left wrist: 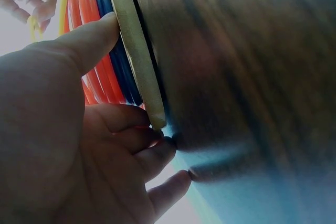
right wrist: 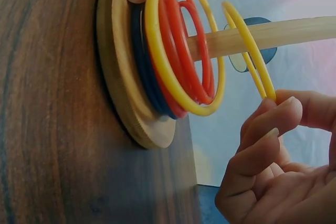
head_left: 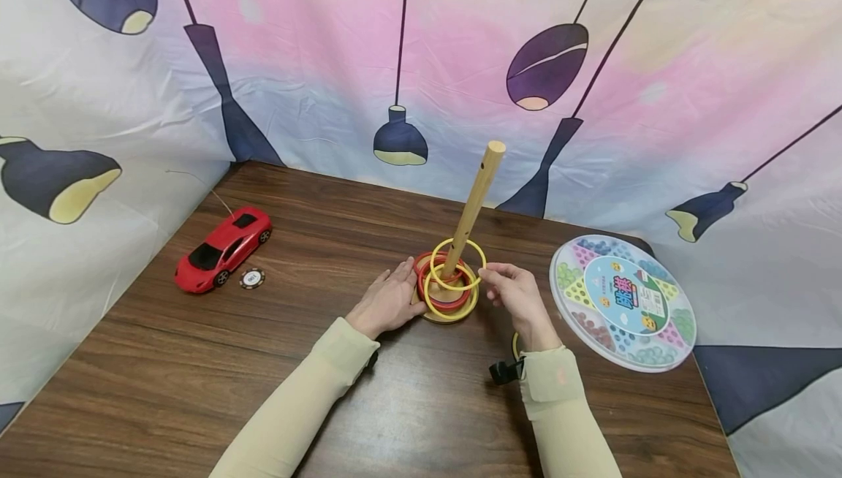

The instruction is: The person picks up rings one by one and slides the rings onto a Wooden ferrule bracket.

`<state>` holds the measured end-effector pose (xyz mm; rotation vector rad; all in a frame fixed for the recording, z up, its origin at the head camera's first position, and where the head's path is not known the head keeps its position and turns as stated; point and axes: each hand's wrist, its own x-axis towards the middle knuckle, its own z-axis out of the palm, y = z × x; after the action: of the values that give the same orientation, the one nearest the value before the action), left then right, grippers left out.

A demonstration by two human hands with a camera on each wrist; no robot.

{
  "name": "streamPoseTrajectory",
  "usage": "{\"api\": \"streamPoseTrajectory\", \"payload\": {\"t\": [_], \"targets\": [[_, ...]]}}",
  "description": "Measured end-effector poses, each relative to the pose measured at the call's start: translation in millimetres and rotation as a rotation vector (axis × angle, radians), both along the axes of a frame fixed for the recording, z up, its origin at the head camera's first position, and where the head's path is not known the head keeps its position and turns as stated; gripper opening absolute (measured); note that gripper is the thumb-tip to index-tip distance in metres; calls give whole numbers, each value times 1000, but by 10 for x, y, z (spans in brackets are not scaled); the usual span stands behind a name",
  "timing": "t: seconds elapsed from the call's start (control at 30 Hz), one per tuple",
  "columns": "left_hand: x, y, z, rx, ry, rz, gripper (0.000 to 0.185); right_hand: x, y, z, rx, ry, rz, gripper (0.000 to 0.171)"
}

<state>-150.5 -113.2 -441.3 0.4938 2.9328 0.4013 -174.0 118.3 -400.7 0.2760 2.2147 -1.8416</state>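
At table centre, on the dark wood-grain table (head_left: 197, 361), stands a round wooden base (right wrist: 126, 114) carrying a tall, pale wooden peg (head_left: 475, 204) that tilts toward 1 o'clock in the head view.

Left hand (head_left: 388, 302): at 9 o'clock of the base, fingers fairly straight, thumb tip pressing the base rim; it steadies and does not clasp.

Right hand (head_left: 516, 291): at 3 o'clock of the base, thumb and fingertips pinching a thin yellow plastic ring (right wrist: 251, 51). That ring is already threaded over the peg and sits tilted, above the stack and not yet resting on it.

Stack on the base: one larger yellow ring (right wrist: 178, 61) outermost, red rings (right wrist: 191, 40) beneath it, and dark blue rings (left wrist: 118, 61) against the base.

Judgement on the step in hand: the pinched ring should be levelled so it clears the peg evenly, then released low over the stack; the left hand's pressure on the base should stay firm, since the peg leans and a snag could tip the base.

Count: yellow rings, two; red rings, at least two; blue rings, number cannot be told; peg, one; base, one.

Other items: one red toy sports car (head_left: 224, 248) at 9 o'clock with one small round chip (head_left: 252, 278) just beside it; one round clear-lidded marble game board (head_left: 621, 302) at 3 o'clock.
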Motion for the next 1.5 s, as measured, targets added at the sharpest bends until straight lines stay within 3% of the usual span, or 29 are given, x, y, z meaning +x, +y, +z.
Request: {"api": "streamPoseTrajectory", "payload": {"t": [0.2, 1.5], "targets": [[-1, -7, -10, 2, 7, -2, 74, 7, 8, -42, 34, 2, 45, 29], [7, 8, 21, -5, -21, 10, 73, -9, -24, -183, 58, -36, 77, 28]]}}
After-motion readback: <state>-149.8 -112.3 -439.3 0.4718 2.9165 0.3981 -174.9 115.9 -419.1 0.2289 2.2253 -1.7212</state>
